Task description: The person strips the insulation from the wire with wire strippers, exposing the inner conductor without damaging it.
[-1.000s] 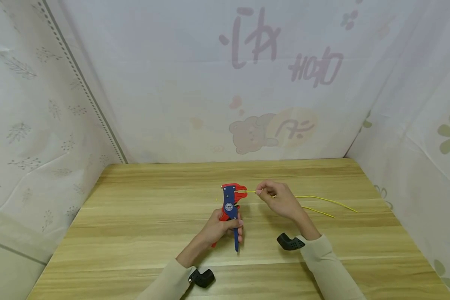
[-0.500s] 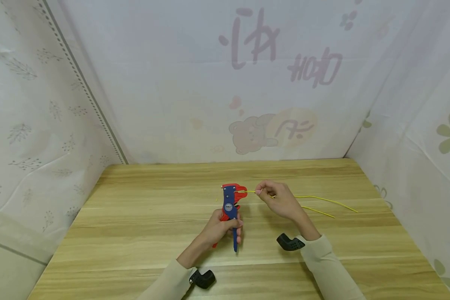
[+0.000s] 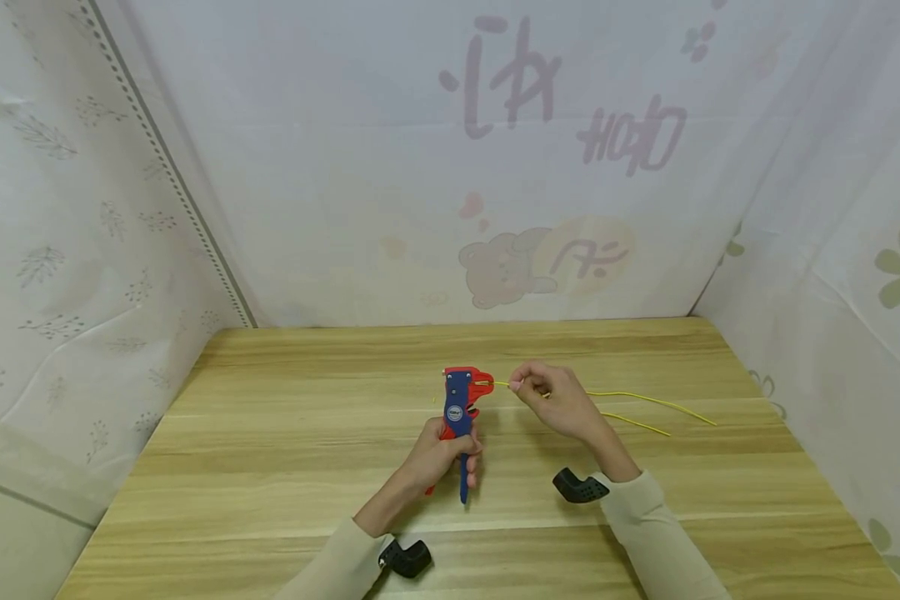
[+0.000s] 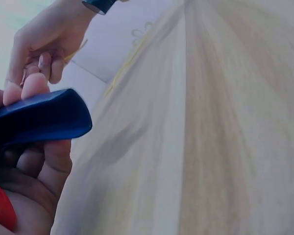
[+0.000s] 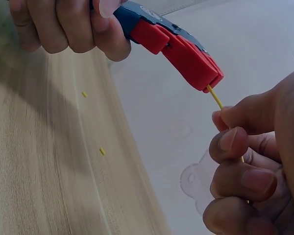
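Observation:
A blue-and-red wire stripper [image 3: 457, 392] stands with its head up in my left hand [image 3: 438, 454], whose fingers wrap round both handles. In the left wrist view the end of the blue handle [image 4: 59, 117] juts out between the fingers. The stripper's red jaws have come together on a yellow wire [image 5: 214, 97], which enters them from the right. My right hand [image 3: 558, 402] pinches this wire between thumb and forefinger, a short way from the jaws. Its other fingers are curled, and the wire runs on behind them.
Two yellow wire lengths, an upper one [image 3: 652, 399] and a lower one [image 3: 637, 423], stretch over the wooden table [image 3: 270, 467] right of my right hand. Tiny yellow insulation scraps [image 5: 102, 152] lie on the wood. Black wrist-worn devices [image 3: 580, 486] sit by both cuffs.
My left hand has squeezed the stripper: the blue handle has swung left towards the red one, and the red jaws have drawn together on the wire. My right hand has hardly moved.

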`<state>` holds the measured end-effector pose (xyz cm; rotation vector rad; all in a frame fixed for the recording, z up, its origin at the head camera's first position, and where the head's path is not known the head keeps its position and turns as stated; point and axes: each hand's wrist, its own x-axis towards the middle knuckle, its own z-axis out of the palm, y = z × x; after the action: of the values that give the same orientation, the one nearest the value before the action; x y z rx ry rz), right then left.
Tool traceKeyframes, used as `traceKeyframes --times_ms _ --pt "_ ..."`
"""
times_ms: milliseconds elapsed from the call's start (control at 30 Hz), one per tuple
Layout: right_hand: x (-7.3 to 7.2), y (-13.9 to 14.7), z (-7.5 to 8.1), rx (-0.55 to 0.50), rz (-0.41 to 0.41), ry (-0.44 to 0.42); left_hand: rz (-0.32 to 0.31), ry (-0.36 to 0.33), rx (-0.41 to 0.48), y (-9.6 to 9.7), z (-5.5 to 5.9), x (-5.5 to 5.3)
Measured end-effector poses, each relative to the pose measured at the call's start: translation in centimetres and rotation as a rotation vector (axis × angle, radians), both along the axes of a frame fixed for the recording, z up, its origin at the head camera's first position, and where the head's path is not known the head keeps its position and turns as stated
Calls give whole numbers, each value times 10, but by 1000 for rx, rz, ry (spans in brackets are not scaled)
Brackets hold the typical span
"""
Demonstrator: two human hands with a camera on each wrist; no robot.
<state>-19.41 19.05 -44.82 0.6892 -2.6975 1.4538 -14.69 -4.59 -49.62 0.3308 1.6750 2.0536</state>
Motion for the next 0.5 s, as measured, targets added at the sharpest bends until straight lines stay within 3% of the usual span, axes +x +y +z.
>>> traceKeyframes --times_ms 367,500 --pt "1 0 1 8 12 -27 86 -21 -57 2 4 3" --pt "0 0 0 15 2 -28 87 -27 -56 3 4 4"
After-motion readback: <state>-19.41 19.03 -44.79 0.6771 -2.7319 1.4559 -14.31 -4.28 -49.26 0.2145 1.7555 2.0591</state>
